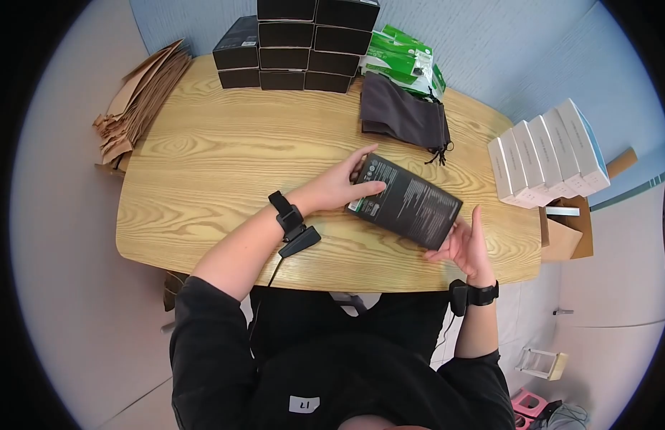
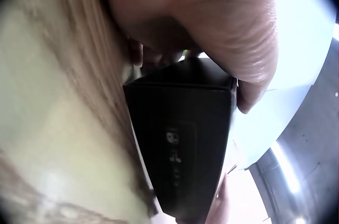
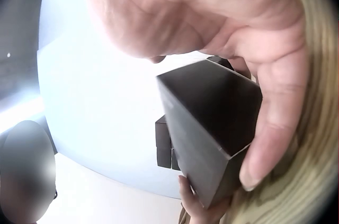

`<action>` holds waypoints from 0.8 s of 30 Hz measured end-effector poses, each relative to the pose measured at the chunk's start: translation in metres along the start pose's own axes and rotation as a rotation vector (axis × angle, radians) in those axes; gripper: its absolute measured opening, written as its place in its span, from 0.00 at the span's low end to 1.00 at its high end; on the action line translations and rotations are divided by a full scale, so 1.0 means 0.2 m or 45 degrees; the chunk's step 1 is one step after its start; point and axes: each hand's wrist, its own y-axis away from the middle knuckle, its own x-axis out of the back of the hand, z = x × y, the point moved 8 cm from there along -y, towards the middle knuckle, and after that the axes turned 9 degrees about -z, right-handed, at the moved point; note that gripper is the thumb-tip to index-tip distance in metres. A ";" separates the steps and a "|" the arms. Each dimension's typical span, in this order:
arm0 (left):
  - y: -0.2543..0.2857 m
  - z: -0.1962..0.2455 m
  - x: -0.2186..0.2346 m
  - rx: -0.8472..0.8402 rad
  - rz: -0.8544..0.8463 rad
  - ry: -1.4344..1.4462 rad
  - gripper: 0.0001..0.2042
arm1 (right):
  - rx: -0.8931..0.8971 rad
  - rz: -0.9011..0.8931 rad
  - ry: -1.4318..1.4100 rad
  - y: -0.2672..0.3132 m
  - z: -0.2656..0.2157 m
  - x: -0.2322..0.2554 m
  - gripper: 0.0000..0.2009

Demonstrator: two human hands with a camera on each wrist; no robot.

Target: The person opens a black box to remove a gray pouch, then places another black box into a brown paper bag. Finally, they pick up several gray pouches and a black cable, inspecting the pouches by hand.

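A black box (image 1: 411,204) with small pale print on its upper face is held above the front half of the table. My left hand (image 1: 347,183) grips its left end, thumb over the printed face and fingers behind the far edge. At the other end, my right hand (image 1: 465,247) has its fingers beneath the near right corner, thumb raised off the box. The left wrist view has the box's dark side (image 2: 180,139) below the left hand (image 2: 212,17). In the right wrist view, the right hand (image 3: 233,28) reaches around the box's end (image 3: 217,102).
Black boxes (image 1: 284,59) are stacked at the back, with green packets (image 1: 400,61) and a dark drawstring pouch (image 1: 400,111) beside them. White boxes (image 1: 544,161) stand at the right, brown paper bags (image 1: 142,97) at the left. An open carton (image 1: 583,236) is beyond the table's right edge.
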 end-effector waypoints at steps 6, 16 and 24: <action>-0.01 -0.09 0.08 0.006 0.178 0.084 0.27 | 0.238 0.366 0.596 -0.02 -0.06 0.09 0.26; -0.01 -0.09 0.02 0.076 -0.023 -0.270 0.22 | 0.459 0.422 0.565 -0.06 -0.08 0.00 0.34; 0.02 -0.05 0.14 -0.097 0.411 -0.274 0.29 | 0.214 -0.029 1.503 -0.03 -0.08 -0.40 0.61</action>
